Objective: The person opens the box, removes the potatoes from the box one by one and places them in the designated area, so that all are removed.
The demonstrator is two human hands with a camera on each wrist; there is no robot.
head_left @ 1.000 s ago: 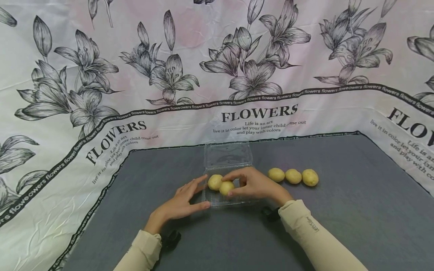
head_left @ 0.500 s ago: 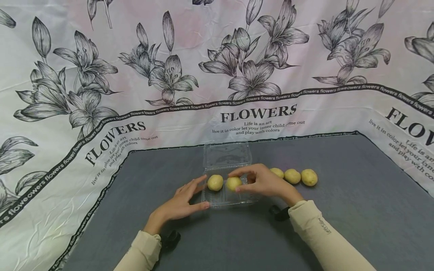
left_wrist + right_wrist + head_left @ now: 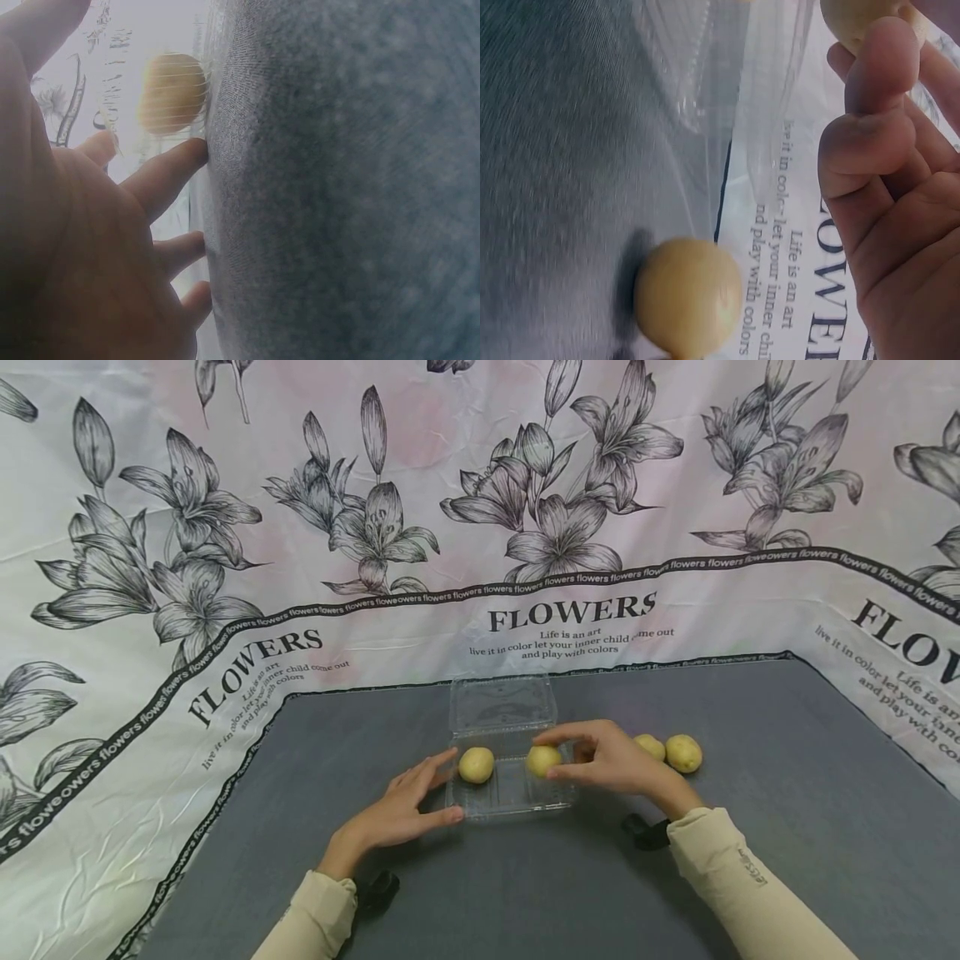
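A clear plastic clamshell box (image 3: 504, 706) lies on the table with its lid folded back. One yellow potato (image 3: 476, 765) sits in its left part, and in the left wrist view that potato (image 3: 174, 94) shows through the clear wall. My right hand (image 3: 607, 760) pinches another potato (image 3: 543, 762) between thumb and fingers, over the right part of the box; whether it touches the floor of the box I cannot tell. The held potato (image 3: 855, 21) is partly cut off in the right wrist view. My left hand (image 3: 401, 806) rests at the box's left side, fingers spread and loosely straight.
Right of the box, a potato (image 3: 649, 747) partly behind my right hand and another potato (image 3: 684, 753) lie on the grey table (image 3: 787, 827). The right wrist view shows a table potato (image 3: 690, 296) near the box. A flower-printed cloth (image 3: 570, 543) hangs behind.
My right hand has carried its potato rightward across the box, away from the potato on the left. It now hides the nearest potato of the table row. My left hand has stayed put.
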